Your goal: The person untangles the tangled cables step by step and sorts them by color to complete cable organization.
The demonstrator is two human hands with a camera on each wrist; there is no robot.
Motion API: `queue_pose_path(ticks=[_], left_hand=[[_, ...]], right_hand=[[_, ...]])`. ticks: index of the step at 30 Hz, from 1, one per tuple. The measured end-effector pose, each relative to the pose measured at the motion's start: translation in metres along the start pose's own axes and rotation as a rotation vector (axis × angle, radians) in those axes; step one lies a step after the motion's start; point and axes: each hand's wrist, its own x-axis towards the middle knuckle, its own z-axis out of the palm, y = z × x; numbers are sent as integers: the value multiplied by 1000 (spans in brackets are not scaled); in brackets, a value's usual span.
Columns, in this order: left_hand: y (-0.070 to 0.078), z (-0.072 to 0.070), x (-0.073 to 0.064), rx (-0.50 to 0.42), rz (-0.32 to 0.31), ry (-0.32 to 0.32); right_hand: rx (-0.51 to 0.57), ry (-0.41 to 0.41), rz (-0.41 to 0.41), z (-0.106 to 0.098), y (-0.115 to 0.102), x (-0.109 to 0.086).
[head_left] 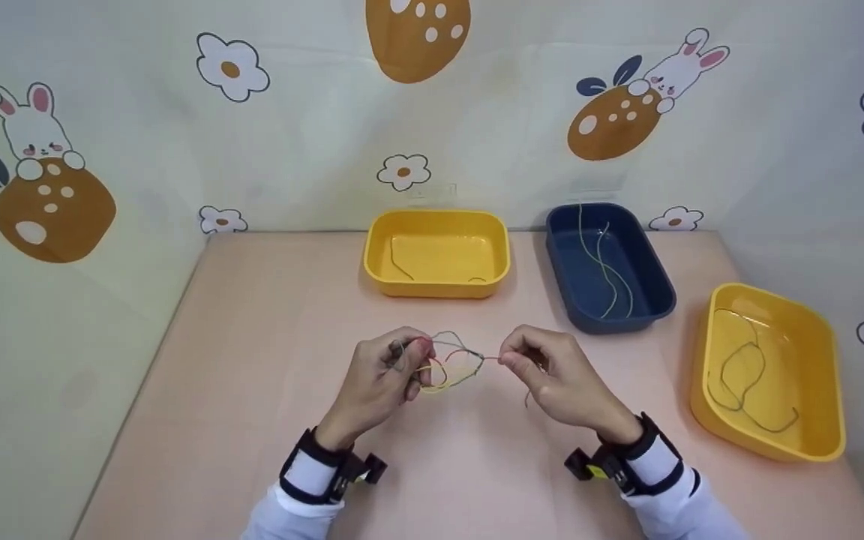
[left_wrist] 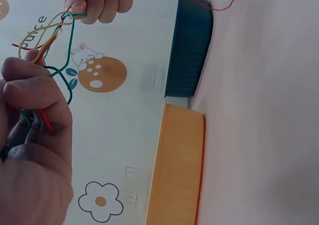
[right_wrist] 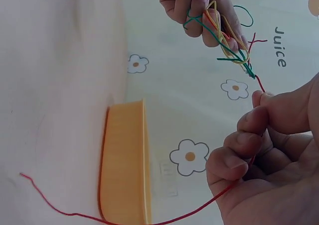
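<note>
A tangle of thin cords, with green, yellow and red strands, stretches between the two hands above the table. My left hand (head_left: 383, 375) grips the looped part of the bundle, and a green cord (left_wrist: 68, 51) and a yellow cord (right_wrist: 227, 33) loop out past its fingers. Between thumb and forefinger my right hand (head_left: 559, 375) pinches a red cord (right_wrist: 214, 201) close to where the strands meet. That red cord runs through the right palm, and its loose end hangs below the hand. Part of the bundle is hidden inside the left fingers.
A yellow bin (head_left: 439, 289) at the back holds short cord pieces. Right of it a dark blue bin (head_left: 612, 324) holds light green cords (head_left: 601, 262). Another yellow bin (head_left: 814, 375) on the right holds greenish cord. Patterned cloth walls (head_left: 297, 150) enclose the pink table (head_left: 252, 315).
</note>
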Motion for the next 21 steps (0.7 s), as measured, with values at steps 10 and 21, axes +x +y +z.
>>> queue_pose_path(ticks=[10,21], left_hand=[[-1,-7,0,89,55,97],[-2,-27,1,153,128,243]], right_hand=[[-53,27,62,-5,2,0],[-134,80,-20,-10,7,1]])
